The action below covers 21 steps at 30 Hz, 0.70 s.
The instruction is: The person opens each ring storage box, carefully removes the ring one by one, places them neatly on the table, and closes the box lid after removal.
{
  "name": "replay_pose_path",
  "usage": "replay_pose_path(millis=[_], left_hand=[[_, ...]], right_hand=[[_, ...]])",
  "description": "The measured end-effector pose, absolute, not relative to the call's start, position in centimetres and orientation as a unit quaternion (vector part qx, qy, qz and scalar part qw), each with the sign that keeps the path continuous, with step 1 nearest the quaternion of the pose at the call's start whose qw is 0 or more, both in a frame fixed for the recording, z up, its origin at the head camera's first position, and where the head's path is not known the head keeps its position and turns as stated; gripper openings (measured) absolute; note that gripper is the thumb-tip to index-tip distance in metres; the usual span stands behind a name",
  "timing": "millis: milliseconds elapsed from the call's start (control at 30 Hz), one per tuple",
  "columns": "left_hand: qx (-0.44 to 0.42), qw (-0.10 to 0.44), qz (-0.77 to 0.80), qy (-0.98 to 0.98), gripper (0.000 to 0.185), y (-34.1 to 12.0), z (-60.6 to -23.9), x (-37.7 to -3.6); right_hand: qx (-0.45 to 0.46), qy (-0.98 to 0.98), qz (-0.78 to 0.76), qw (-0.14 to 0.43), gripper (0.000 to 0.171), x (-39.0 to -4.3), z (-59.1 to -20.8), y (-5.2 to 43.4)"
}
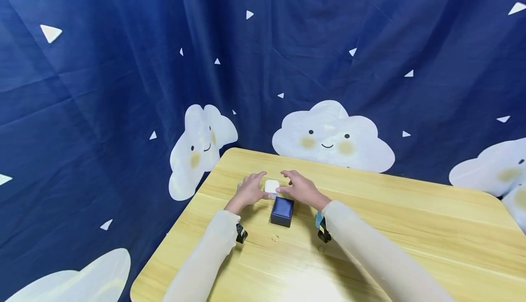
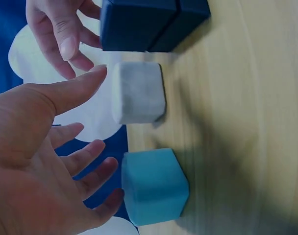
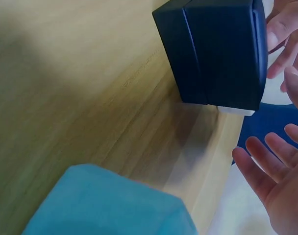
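Both hands reach out on either side of a small white box (image 1: 271, 186), their fingers spread and loosely bent, with nothing gripped. My left hand (image 1: 249, 190) is at the box's left; its thumb points at the box, and whether it touches cannot be told. At the right is my right hand (image 1: 303, 189), thumb towards the same box. A dark blue box (image 1: 282, 208), lid closed, stands just nearer than the white one. In the left wrist view a teal box (image 2: 155, 187) stands close to the left hand's little finger.
Another teal box (image 3: 110, 203) shows in the right wrist view, mostly hidden by the right forearm from above. A thin gold ring (image 1: 275, 237) lies on the wooden table (image 1: 411, 220), and a fainter ring (image 1: 321, 249) lies further right. A blue cloud-patterned curtain (image 1: 263, 65) hangs behind.
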<state>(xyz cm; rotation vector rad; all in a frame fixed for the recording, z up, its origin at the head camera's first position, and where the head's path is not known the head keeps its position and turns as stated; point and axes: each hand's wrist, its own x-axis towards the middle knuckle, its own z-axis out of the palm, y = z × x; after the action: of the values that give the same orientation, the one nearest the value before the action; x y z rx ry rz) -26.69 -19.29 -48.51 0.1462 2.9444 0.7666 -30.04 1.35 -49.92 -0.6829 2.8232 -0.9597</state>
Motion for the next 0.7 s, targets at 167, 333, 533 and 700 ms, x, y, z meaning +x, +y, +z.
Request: replay_pose_path(millis=[167,333,533,700], left_hand=[[0.058,0.049,0.231,0.970,0.085,-19.7,-49.0,-27.1],[0.067,0.051,0.209,0.974,0.085,-19.7,-49.5,-27.5],[0.065,0.056,0.196,0.977,0.082,-19.5,-50.0,-27.9],[0.064,0.055,0.211,0.974,0.075,-19.4,-50.2,-28.1]], right_hand=[[-0.225,0.925,-0.302,0.050,0.071,-30.7,-50.6,0.8],[-0.222,0.925,-0.301,0.061,0.072,-31.2,-51.3,0.4],[-0.224,0.924,-0.302,0.061,0.069,-31.3,-51.9,-0.1],[-0.239,0.922,-0.298,0.064,0.059,-31.4,-52.1,-0.4]])
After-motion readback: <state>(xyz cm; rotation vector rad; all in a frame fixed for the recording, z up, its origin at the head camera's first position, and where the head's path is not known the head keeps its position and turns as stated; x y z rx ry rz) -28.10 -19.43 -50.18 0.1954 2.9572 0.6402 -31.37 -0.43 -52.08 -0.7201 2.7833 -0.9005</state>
